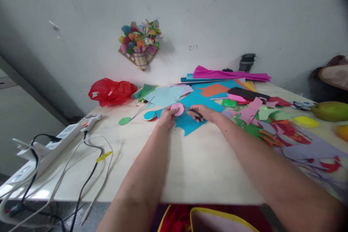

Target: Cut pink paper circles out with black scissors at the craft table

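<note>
Between the thumb and fingers of my left hand (168, 116) is a round pink paper disc (178, 109). My right hand (200, 112) grips black-handled scissors (196, 114), whose blades point up and left, at the upper right edge of the disc. Both hands are over a blue paper sheet (192, 125) with curved cut-outs in its edge. Left of my left hand lies a small stack of round discs (149, 116), a blue one on top. Farther left is a green paper piece (124, 120) beside a thin purple stem.
A red plastic bag (111, 92) sits at the back left, a power strip (54, 145) with cables on the left. Colored paper scraps (280, 134), a black phone (248, 94) and a green mango (330, 111) are on the right. Paper flowers (140, 41) hang on the wall.
</note>
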`<state>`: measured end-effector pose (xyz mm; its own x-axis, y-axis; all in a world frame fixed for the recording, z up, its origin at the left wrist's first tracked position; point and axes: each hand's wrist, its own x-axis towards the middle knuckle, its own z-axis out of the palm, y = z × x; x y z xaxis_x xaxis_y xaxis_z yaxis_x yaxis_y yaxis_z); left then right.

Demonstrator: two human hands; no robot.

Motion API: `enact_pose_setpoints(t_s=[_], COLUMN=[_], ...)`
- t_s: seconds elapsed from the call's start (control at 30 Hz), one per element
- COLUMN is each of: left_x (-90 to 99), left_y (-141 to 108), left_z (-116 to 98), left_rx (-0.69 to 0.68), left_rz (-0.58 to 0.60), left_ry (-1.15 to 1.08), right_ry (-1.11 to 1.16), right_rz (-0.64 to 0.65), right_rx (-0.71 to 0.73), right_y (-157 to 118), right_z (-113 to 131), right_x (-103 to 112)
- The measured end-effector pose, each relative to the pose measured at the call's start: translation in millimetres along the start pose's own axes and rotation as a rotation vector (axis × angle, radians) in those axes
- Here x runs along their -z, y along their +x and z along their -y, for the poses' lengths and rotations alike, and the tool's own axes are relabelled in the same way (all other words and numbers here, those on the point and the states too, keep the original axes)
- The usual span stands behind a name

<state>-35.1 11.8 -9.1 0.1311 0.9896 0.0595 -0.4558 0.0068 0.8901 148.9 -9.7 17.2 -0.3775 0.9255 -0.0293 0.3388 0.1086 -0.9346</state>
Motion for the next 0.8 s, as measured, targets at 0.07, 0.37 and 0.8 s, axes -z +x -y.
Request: enact_pose_setpoints(t_s=[0.07,0.37,0.8], left_x=[0.2,1.2,-2.1], left_y=[0,1,-4], left_z=[0,1,-4], left_rx=[0.001,-0.008,0.016], left_rz=[-0.009,0.013,0.009], left_ry=[0.004,0.007,-0.034], right_ry=[-0.005,0.032,0.13], right_rz=[-0.007,-0.043,-0.015], right_rx=[0.0,-0.028,-0.054], right_y=[1,-1,9], right_z=[-1,3,0], right_x=[0,-3,-1])
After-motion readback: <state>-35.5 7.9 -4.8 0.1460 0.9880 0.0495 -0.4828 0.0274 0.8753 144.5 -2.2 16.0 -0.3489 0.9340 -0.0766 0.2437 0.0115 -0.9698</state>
